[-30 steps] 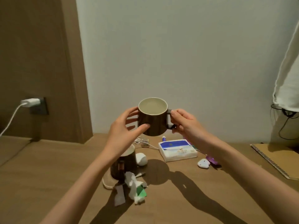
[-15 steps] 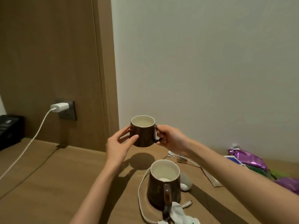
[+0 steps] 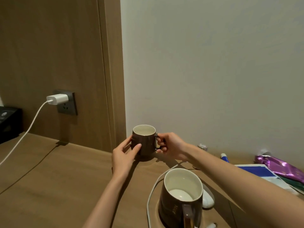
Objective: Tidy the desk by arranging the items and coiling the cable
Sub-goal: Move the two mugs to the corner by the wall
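You had the mug [image 3: 144,142] upright at the back of the bench [image 3: 65,178], close to the wall [image 3: 205,71]. Whether its base had met the bench, I could not tell. Your right hand [image 3: 171,145] was the one doing the carrying: its grip was closed on the handle [image 3: 158,143], which pointed right, straight toward that hand. Your left hand [image 3: 124,154] cupped the opposite side, thumb across the front and fingers toward the back, a lighter grip that steadied the mug. So the mug sat between your hands, its opening facing up, and each hand could pull away to its own side, I judged. The second mug [image 3: 181,196] stood well nearer you, with the white cable [image 3: 150,193] looped beside it. A separate lead ran left from the charger [image 3: 57,99].
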